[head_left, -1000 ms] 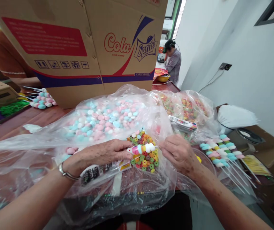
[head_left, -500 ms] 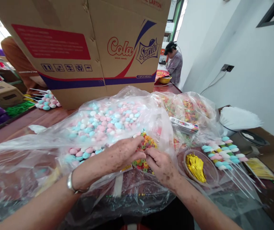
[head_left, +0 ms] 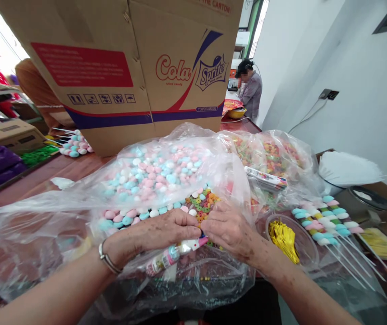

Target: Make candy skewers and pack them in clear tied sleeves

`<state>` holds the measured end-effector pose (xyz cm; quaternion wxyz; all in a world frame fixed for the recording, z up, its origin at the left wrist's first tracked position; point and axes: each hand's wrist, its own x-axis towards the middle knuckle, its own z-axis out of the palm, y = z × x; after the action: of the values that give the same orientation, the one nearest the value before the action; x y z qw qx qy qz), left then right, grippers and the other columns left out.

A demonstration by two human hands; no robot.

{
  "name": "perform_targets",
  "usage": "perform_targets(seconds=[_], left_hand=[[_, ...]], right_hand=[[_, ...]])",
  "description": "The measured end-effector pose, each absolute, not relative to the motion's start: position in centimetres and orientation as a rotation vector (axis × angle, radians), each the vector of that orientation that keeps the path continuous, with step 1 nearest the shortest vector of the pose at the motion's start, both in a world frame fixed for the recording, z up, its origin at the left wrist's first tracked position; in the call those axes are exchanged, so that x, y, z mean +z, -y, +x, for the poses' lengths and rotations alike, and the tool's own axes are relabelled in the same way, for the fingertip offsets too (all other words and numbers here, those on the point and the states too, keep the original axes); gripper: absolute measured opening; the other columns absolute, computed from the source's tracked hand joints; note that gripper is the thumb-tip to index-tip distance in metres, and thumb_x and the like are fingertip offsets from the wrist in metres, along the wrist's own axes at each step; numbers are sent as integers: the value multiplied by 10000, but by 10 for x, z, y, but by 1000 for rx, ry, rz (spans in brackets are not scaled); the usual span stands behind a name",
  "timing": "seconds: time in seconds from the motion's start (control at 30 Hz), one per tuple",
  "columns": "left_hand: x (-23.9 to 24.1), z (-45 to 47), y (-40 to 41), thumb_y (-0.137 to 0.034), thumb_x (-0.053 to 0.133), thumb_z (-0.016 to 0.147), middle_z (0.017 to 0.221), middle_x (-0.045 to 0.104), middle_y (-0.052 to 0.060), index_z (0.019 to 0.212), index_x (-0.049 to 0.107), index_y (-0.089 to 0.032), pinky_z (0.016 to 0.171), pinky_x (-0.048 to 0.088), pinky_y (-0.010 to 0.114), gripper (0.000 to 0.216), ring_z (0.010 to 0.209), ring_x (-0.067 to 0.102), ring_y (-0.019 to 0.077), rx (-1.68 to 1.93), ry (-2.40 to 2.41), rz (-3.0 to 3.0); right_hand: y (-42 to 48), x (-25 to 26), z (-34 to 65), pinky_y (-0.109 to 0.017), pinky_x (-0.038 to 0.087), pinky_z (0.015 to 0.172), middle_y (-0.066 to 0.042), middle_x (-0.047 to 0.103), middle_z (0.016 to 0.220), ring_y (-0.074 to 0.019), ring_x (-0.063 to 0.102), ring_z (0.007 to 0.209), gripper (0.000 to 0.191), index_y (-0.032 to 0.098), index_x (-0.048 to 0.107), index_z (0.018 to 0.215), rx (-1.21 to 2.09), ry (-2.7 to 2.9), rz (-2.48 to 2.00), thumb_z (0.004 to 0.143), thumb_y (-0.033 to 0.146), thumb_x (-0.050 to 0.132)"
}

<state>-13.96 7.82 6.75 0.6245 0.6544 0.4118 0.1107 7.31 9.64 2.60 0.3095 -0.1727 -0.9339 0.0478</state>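
Note:
My left hand point(head_left: 159, 232) and my right hand point(head_left: 229, 228) meet fingertip to fingertip over a heap of small colourful ring candies point(head_left: 203, 203) on clear plastic. A candy skewer in a printed wrapper point(head_left: 171, 256) hangs below my left hand, pinched at its upper end by the left fingers. The fingers of my right hand are pinched at the same spot; what they hold is hidden. Behind the hands lies a clear bag of pink, blue and white candies point(head_left: 156, 174).
A big Cola Sprite carton point(head_left: 129, 67) stands behind the bags. Right of my hands are a round tub of gold twist ties point(head_left: 281, 234), finished skewers point(head_left: 329, 219), a bag of ring candies point(head_left: 268, 155) and white paper point(head_left: 347, 169). A person point(head_left: 251, 90) stands far back.
A second ago the skewer lay level between both hands above the rings. The hands then came together over the rings, and the skewer now hangs below my left hand in its wrapper.

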Motion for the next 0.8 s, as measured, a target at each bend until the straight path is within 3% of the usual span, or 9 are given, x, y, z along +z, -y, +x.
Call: perform_targets(seconds=[0.07, 0.13, 0.2, 0.4, 0.5, 0.6, 0.7, 0.8], left_hand=[[66, -135, -74, -430, 542, 884, 635, 617, 4, 717, 663, -159, 590, 406, 238, 341, 587, 557, 147, 351, -934, 1357], [64, -132, -71, -465, 548, 878, 663, 662, 26, 723, 661, -156, 570, 416, 240, 364, 572, 591, 153, 483, -999, 1280], [62, -129, -70, -487, 584, 854, 620, 656, 21, 697, 652, -153, 514, 377, 217, 375, 532, 574, 138, 609, -1087, 1262], [52, -125, -70, -493, 624, 821, 559, 604, -20, 695, 625, -163, 449, 331, 194, 352, 466, 478, 103, 874, -1232, 1195], [52, -123, -68, -489, 623, 821, 565, 570, -32, 700, 625, -161, 448, 323, 190, 350, 478, 458, 96, 887, -1234, 1236], [52, -120, -67, -477, 607, 838, 562, 511, -49, 689, 620, -162, 461, 306, 186, 349, 497, 419, 86, 933, -1249, 1317], [51, -117, -68, -450, 588, 854, 558, 491, -48, 675, 609, -167, 472, 308, 191, 336, 515, 422, 93, 945, -1281, 1352], [48, -116, -70, -442, 586, 852, 556, 499, -42, 672, 615, -169, 480, 320, 200, 329, 523, 441, 105, 952, -1319, 1353]], right_hand=[[-96, 30, 73, -349, 439, 766, -56, 659, 832, -188, 539, 776, 180, 149, 631, 963, 99, 2370, -534, 969, 203, 460], [-96, 34, 74, -400, 458, 863, -139, 665, 1061, -239, 562, 968, 299, 90, 539, 1224, 41, 2210, -713, 966, 218, 459], [-96, 37, 74, -437, 464, 904, -191, 638, 1159, -269, 553, 1051, 383, 49, 462, 1319, -21, 2114, -839, 980, 221, 412], [-93, 36, 68, -439, 492, 893, -165, 686, 1051, -272, 599, 1015, 338, 76, 566, 1212, 70, 2175, -776, 991, 239, 368], [-88, 33, 61, -432, 489, 929, -151, 654, 1153, -252, 596, 1076, 396, 113, 481, 1314, 434, 2095, -863, 985, 318, 398], [-83, 28, 51, -386, 526, 867, -121, 624, 1197, -222, 620, 1021, 545, 170, 400, 1337, 914, 1822, -1005, 886, 419, 575], [-83, 19, 40, -327, 540, 723, -48, 653, 954, -182, 632, 813, 496, 199, 470, 1122, 1210, 1529, -1014, 744, 402, 719], [-85, 10, 35, -284, 518, 650, 13, 622, 813, -144, 596, 697, 430, 216, 478, 994, 1330, 1399, -964, 691, 345, 755]])
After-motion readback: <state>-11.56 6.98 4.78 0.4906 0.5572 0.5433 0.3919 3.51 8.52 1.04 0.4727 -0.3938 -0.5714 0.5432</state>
